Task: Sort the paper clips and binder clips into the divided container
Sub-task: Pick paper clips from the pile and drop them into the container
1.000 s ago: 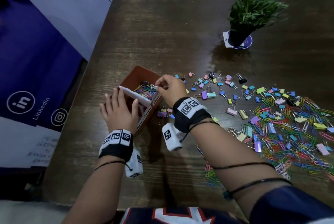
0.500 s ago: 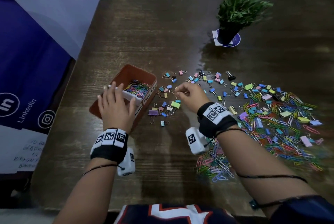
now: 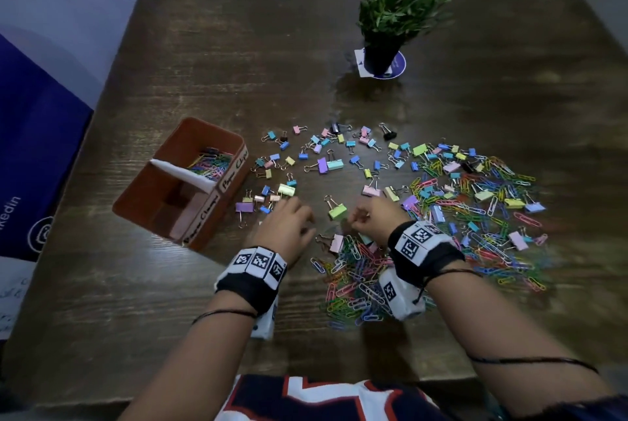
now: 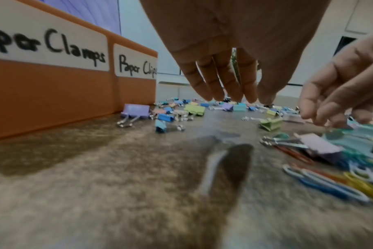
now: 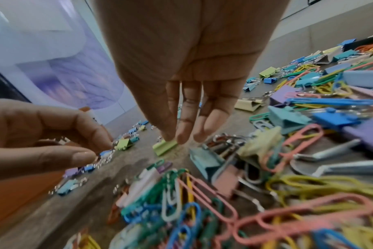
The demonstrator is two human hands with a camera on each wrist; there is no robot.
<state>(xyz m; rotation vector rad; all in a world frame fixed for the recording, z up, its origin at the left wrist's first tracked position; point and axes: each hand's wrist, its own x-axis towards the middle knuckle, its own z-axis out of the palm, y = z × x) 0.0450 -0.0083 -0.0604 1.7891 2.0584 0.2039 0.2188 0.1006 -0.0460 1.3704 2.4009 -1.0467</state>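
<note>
The orange divided container (image 3: pixel 142 206) stands at the left, labelled "Paper Clamps" (image 4: pixel 47 48) and "Paper Clips" (image 4: pixel 136 67). Its far compartment holds coloured paper clips (image 3: pixel 210 162). Binder clips (image 3: pixel 326 164) lie scattered to its right, and a paper clip pile (image 3: pixel 356 281) lies near me. My left hand (image 3: pixel 299 220) hovers over the table with straight fingers (image 4: pixel 230 94) and holds nothing. My right hand (image 3: pixel 355 218) has its fingertips (image 5: pixel 182 138) bunched low beside a green binder clip (image 3: pixel 337 211). Whether they pinch anything is unclear.
A small potted plant (image 3: pixel 397 12) stands at the back of the dark wooden table (image 3: pixel 258 46). A larger spread of mixed clips (image 3: pixel 482 210) covers the right side. A purple banner (image 3: pixel 37 135) hangs past the table's left edge.
My right hand left the paper clip compartment and came back down by the near pile. My left hand let go of the container and moved right, over the table.
</note>
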